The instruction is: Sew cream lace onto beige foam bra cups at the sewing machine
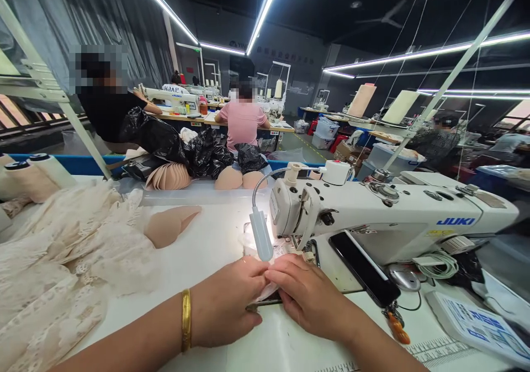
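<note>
A white sewing machine (372,209) stands on the white table. Beneath its needle end lies a small piece of pale lace fabric (271,290), lit by a lamp (261,234) on a bent metal neck. My left hand (226,300), with a gold bangle at the wrist, rests at the front of this fabric, its fingers closed together on it. My right hand (308,295) meets it from the other side, fingertips pressed on the fabric. The needle and the fabric's edge are largely hidden by the lamp and my fingers.
Cream lace (53,267) is heaped at the left beside a beige cup (169,226). A black phone (364,267), a silver mouse-like object (403,277) and a white-blue box (480,322) lie at the right. Beige cups and black bags line the back edge. People sit beyond.
</note>
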`<state>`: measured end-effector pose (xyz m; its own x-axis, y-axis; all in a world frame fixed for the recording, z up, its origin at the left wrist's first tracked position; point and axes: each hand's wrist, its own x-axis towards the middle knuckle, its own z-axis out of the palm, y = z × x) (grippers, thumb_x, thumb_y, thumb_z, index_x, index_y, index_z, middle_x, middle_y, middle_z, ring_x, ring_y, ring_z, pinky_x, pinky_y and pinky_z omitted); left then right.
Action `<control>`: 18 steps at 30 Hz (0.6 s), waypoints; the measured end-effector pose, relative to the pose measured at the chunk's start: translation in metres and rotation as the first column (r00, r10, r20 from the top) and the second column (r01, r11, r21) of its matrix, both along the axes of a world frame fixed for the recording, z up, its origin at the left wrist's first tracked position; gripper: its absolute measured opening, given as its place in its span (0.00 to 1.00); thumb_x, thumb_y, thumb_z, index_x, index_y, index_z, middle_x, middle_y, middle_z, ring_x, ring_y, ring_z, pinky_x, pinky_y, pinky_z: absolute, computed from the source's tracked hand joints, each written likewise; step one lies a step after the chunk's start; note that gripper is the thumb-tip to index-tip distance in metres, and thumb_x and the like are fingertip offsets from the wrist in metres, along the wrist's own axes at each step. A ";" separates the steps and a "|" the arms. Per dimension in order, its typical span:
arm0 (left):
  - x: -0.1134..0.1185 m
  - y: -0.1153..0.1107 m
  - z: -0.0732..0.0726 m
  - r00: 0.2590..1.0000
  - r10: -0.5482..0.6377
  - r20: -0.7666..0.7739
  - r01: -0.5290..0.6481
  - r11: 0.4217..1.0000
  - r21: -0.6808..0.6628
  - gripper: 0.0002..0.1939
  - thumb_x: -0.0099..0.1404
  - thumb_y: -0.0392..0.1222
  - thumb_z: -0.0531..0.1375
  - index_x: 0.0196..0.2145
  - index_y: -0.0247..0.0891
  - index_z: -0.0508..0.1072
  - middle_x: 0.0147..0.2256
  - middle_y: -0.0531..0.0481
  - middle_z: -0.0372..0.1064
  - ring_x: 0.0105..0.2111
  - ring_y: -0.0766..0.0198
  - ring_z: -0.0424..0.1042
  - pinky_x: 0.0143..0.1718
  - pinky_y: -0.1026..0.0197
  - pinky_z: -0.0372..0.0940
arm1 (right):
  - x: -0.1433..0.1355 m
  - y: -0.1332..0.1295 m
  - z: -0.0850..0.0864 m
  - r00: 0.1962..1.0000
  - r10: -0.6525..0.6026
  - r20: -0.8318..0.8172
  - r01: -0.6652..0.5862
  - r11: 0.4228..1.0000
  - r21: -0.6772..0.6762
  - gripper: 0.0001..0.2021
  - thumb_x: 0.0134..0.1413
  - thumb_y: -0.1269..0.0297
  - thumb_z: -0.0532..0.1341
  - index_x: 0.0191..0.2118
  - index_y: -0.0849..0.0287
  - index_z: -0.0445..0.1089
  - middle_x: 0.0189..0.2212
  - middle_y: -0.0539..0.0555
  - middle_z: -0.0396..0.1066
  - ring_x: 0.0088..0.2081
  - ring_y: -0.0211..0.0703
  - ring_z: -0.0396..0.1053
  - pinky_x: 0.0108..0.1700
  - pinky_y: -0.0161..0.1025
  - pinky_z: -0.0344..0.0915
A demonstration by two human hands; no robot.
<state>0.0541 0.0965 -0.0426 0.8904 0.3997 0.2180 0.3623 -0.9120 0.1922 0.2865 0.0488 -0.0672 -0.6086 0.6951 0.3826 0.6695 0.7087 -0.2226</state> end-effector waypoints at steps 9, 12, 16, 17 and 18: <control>0.010 0.012 -0.018 0.997 0.074 -0.022 -0.069 0.983 0.168 0.14 0.48 0.26 0.62 0.31 0.38 0.64 0.35 0.49 0.71 0.33 0.56 0.68 0.36 0.53 0.58 | 0.010 0.011 -0.010 0.972 -0.212 0.101 0.217 0.975 -0.047 0.23 0.58 0.81 0.53 0.54 0.56 0.71 0.51 0.59 0.78 0.53 0.55 0.72 0.52 0.55 0.71; 0.010 0.020 -0.021 1.000 -0.014 0.023 0.011 0.989 0.144 0.15 0.51 0.22 0.59 0.33 0.39 0.63 0.39 0.52 0.72 0.32 0.60 0.68 0.38 0.54 0.58 | 0.010 0.013 -0.012 0.954 -0.266 0.138 0.276 0.959 -0.065 0.24 0.59 0.78 0.53 0.59 0.59 0.70 0.52 0.62 0.78 0.53 0.59 0.72 0.50 0.57 0.71; 0.005 0.025 -0.023 0.999 -0.027 0.027 0.021 0.979 0.202 0.14 0.55 0.21 0.56 0.32 0.39 0.64 0.38 0.52 0.72 0.33 0.60 0.67 0.43 0.52 0.57 | 0.011 0.013 -0.014 0.953 -0.276 0.127 0.282 0.959 -0.034 0.22 0.63 0.76 0.52 0.59 0.59 0.71 0.49 0.62 0.80 0.51 0.59 0.73 0.49 0.58 0.71; 0.004 0.025 -0.023 0.999 -0.031 0.035 0.023 0.977 0.214 0.14 0.55 0.21 0.56 0.33 0.38 0.65 0.39 0.51 0.72 0.34 0.59 0.68 0.45 0.51 0.57 | 0.011 0.013 -0.014 0.959 -0.260 0.111 0.264 0.964 -0.029 0.22 0.63 0.77 0.52 0.57 0.58 0.72 0.48 0.61 0.81 0.51 0.59 0.74 0.50 0.59 0.70; 0.003 0.024 -0.023 0.998 -0.036 0.046 0.025 0.975 0.221 0.14 0.56 0.21 0.56 0.33 0.38 0.65 0.40 0.51 0.72 0.35 0.58 0.68 0.46 0.50 0.56 | 0.012 0.013 -0.014 0.965 -0.243 0.095 0.247 0.969 -0.028 0.21 0.62 0.78 0.52 0.55 0.57 0.73 0.48 0.60 0.81 0.51 0.58 0.74 0.51 0.59 0.70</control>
<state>0.0575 0.1209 -0.0652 0.8874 0.3096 0.3416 0.3288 -0.9444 0.0018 0.2980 0.0614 -0.0810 -0.4484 0.8409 0.3030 0.8403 0.5122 -0.1779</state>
